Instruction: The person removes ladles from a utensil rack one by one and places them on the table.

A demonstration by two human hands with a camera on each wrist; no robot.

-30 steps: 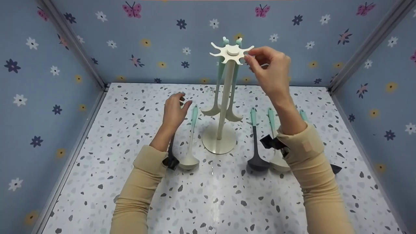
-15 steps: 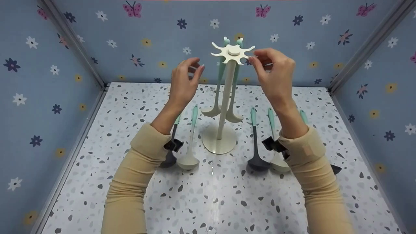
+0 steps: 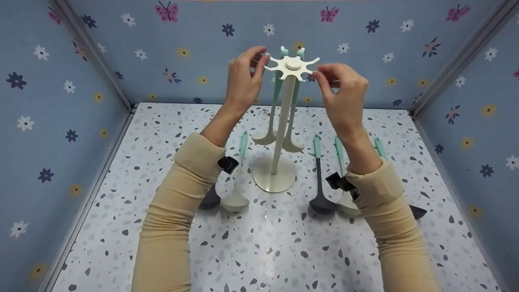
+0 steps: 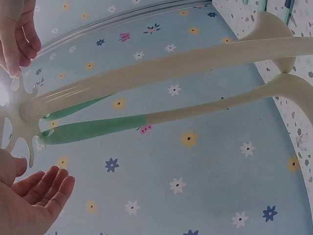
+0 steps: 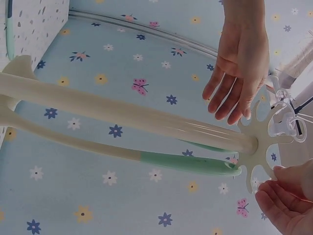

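Note:
A cream utensil stand (image 3: 286, 109) with a star-shaped top of curved hooks stands upright on its round base (image 3: 275, 178). From its rear hooks hang two ladles, a left one (image 3: 265, 138) and a right one (image 3: 292, 145), with mint handles and cream bowls. My right hand (image 3: 344, 91) pinches a hook tip at the top's right side between thumb and fingers. Beside the left hooks is my left hand (image 3: 245, 79), fingers loosely bent and apart from the thumb. In the left wrist view its thumb (image 4: 18, 166) is very near a hook; contact I cannot tell.
Left of the stand lie a cream ladle (image 3: 236, 198) and a dark ladle (image 3: 211, 198), partly behind my sleeve. To the right lie a dark ladle (image 3: 322, 202), a cream ladle (image 3: 348, 205) and a dark-ended utensil (image 3: 417, 211), partly covered by my arm. Patterned walls (image 3: 202, 52) enclose the speckled table (image 3: 292, 247).
My left hand has risen from above the left ladles to the left hooks of the stand. My right hand stays at the right hooks, having shifted slightly outward.

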